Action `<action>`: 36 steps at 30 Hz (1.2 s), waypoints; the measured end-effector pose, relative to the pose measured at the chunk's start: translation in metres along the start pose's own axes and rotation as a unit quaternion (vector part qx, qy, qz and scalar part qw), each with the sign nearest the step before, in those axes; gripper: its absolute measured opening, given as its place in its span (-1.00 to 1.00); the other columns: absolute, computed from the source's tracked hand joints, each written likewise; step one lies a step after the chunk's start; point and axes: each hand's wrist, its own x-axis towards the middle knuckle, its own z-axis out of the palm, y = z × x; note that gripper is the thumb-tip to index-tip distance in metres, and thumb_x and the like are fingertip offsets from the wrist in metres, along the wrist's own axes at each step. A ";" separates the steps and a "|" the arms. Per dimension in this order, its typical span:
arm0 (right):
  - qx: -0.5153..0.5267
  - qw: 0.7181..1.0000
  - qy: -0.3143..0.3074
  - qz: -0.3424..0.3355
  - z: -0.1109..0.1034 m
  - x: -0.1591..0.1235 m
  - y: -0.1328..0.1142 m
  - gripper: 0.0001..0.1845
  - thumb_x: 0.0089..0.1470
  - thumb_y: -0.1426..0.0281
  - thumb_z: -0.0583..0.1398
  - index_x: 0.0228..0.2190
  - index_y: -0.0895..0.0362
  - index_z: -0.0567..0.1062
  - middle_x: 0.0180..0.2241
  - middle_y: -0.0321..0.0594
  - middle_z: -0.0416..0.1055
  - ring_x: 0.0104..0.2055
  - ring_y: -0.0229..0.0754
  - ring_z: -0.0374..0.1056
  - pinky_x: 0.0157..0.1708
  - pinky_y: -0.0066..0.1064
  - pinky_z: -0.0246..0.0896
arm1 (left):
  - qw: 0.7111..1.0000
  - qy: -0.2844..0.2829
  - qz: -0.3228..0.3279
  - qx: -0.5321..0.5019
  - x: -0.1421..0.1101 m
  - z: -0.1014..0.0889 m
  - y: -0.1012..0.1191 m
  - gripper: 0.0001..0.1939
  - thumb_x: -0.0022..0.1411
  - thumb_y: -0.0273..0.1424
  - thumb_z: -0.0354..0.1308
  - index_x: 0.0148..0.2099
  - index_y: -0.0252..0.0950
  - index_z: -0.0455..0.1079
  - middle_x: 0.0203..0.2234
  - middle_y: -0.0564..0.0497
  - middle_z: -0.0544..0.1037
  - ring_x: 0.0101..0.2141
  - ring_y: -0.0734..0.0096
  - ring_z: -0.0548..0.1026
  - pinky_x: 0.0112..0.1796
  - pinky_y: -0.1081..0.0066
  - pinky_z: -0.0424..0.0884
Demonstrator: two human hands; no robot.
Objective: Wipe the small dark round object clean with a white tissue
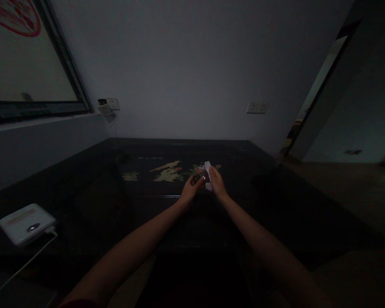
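Two hands (188, 191) in here, one white tissue (208, 165), one shiny item (203, 176), one white box (22, 221), one cord (27, 264), one table (167, 147)!

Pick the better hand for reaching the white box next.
Likely left: the left hand is nearer the white box, though holding a small dark object; the right hand holds something white.

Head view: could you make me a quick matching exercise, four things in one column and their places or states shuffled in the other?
1. White wad
2. White box
3. Red design
4. Pale bird

A. Flat in the dark tabletop's surface
B. At the window
C. Against the right hand
D. Has a cable plugged in

Pairs: 1-C, 2-D, 3-B, 4-A
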 end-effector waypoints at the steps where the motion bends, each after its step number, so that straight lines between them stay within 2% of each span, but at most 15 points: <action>1: 0.035 0.999 0.011 0.037 0.000 0.001 0.003 -0.40 0.00 -0.12 0.10 -0.21 0.13 0.50 -0.24 -0.15 0.51 -0.16 -0.06 0.41 -0.11 -0.26 0.29 | 1.000 -0.001 -0.002 0.002 -0.001 0.000 0.000 -0.58 -0.09 -0.27 0.41 -0.20 -0.35 0.41 -0.20 -0.10 0.56 -0.17 0.29 0.53 0.00 0.19 0.39; 4: 0.106 0.988 0.030 0.111 0.001 0.003 0.008 -0.36 -0.06 -0.13 0.13 -0.20 0.15 0.49 -0.26 -0.13 0.53 -0.19 -0.04 0.44 -0.20 -0.27 0.33 | 1.000 0.000 -0.004 0.009 -0.002 0.000 0.001 -0.59 -0.07 -0.28 0.40 -0.19 -0.35 0.41 -0.17 -0.11 0.55 -0.15 0.28 0.53 0.00 0.19 0.39; 7: 0.095 0.990 0.022 0.103 0.000 0.003 0.005 -0.37 -0.03 -0.14 0.10 -0.21 0.15 0.49 -0.24 -0.11 0.53 -0.19 -0.03 0.44 -0.20 -0.25 0.33 | 1.000 -0.001 -0.002 0.013 -0.003 0.001 0.002 -0.59 -0.08 -0.28 0.41 -0.20 -0.34 0.41 -0.16 -0.11 0.55 -0.14 0.27 0.53 -0.01 0.21 0.39; 9: 0.040 0.998 0.006 0.045 -0.001 0.002 0.000 -0.39 0.01 -0.12 0.07 -0.23 0.14 0.49 -0.22 -0.11 0.52 -0.15 -0.02 0.43 -0.13 -0.21 0.31 | 1.000 -0.004 0.000 0.013 -0.004 0.002 0.002 -0.58 -0.08 -0.27 0.41 -0.20 -0.35 0.40 -0.17 -0.11 0.55 -0.15 0.28 0.52 -0.01 0.21 0.39; 11: -0.035 0.998 -0.018 -0.044 -0.003 -0.002 -0.007 -0.43 0.08 -0.08 0.05 -0.21 0.13 0.50 -0.17 -0.10 0.50 -0.07 -0.03 0.39 -0.01 -0.19 0.24 | 1.000 -0.006 0.001 0.013 -0.005 0.004 0.003 -0.58 -0.08 -0.26 0.41 -0.21 -0.34 0.40 -0.17 -0.11 0.55 -0.14 0.29 0.51 -0.01 0.22 0.39; 14: -0.129 0.976 -0.058 -0.163 -0.003 -0.008 -0.018 -0.52 0.19 0.04 0.00 -0.12 0.08 0.49 -0.03 -0.09 0.43 0.09 -0.06 0.29 0.15 -0.18 0.08 | 1.000 -0.001 0.004 0.009 -0.007 0.005 0.005 -0.59 -0.07 -0.26 0.40 -0.20 -0.33 0.40 -0.17 -0.10 0.55 -0.12 0.29 0.50 0.00 0.24 0.39; 17: -0.170 0.962 -0.079 -0.198 -0.003 -0.012 -0.025 -0.56 0.23 0.12 -0.03 -0.07 0.06 0.48 0.04 -0.08 0.38 0.15 -0.08 0.24 0.17 -0.18 0.05 | 1.000 0.005 0.009 0.010 -0.006 0.004 0.004 -0.58 -0.08 -0.26 0.40 -0.20 -0.33 0.40 -0.19 -0.09 0.56 -0.12 0.29 0.50 -0.01 0.26 0.39; 20: -0.160 0.967 -0.077 -0.184 -0.002 -0.010 -0.021 -0.56 0.21 0.10 0.00 -0.09 0.08 0.48 0.02 -0.06 0.39 0.13 -0.06 0.25 0.16 -0.17 0.05 | 1.000 0.005 0.015 0.009 -0.004 0.003 0.002 -0.59 -0.08 -0.26 0.40 -0.20 -0.33 0.40 -0.21 -0.08 0.56 -0.15 0.30 0.50 -0.03 0.25 0.39; 22: -0.124 0.980 -0.055 -0.143 -0.002 -0.006 -0.014 -0.52 0.16 0.03 0.03 -0.13 0.10 0.49 -0.05 -0.07 0.45 0.05 -0.04 0.31 0.11 -0.18 0.11 | 1.000 0.006 0.014 0.005 -0.003 0.002 0.001 -0.60 -0.08 -0.28 0.41 -0.21 -0.33 0.40 -0.21 -0.08 0.55 -0.16 0.31 0.50 -0.03 0.25 0.40; 26: 0.004 1.000 -0.001 0.005 -0.001 0.002 0.003 -0.41 0.00 -0.11 0.08 -0.23 0.12 0.49 -0.22 -0.13 0.52 -0.15 -0.06 0.41 -0.11 -0.25 0.28 | 1.000 0.014 0.002 0.010 -0.002 0.001 0.001 -0.62 -0.07 -0.29 0.40 -0.22 -0.34 0.40 -0.21 -0.09 0.55 -0.20 0.32 0.53 -0.03 0.22 0.40; 30: 0.106 0.986 0.029 0.123 -0.001 0.005 0.010 -0.40 -0.07 -0.13 0.13 -0.24 0.12 0.47 -0.27 -0.15 0.53 -0.23 -0.06 0.44 -0.26 -0.30 0.32 | 1.000 0.010 0.000 0.017 -0.003 0.001 0.002 -0.61 -0.07 -0.28 0.40 -0.22 -0.35 0.41 -0.20 -0.10 0.55 -0.21 0.32 0.53 -0.04 0.23 0.41; 32: 0.107 0.987 0.036 0.118 -0.001 0.004 0.008 -0.40 -0.08 -0.13 0.14 -0.24 0.12 0.47 -0.27 -0.14 0.53 -0.23 -0.07 0.44 -0.24 -0.29 0.32 | 1.000 0.013 -0.004 0.019 -0.003 0.001 0.002 -0.60 -0.09 -0.28 0.42 -0.22 -0.35 0.41 -0.20 -0.10 0.56 -0.21 0.32 0.53 -0.05 0.24 0.41; 36: 0.021 0.999 0.028 0.015 0.000 -0.001 -0.002 -0.41 0.00 -0.13 0.08 -0.25 0.12 0.48 -0.26 -0.15 0.51 -0.20 -0.07 0.41 -0.16 -0.28 0.29 | 0.999 0.017 0.003 0.026 -0.001 0.001 -0.001 -0.61 -0.07 -0.28 0.40 -0.21 -0.34 0.42 -0.21 -0.11 0.56 -0.19 0.30 0.53 -0.03 0.23 0.39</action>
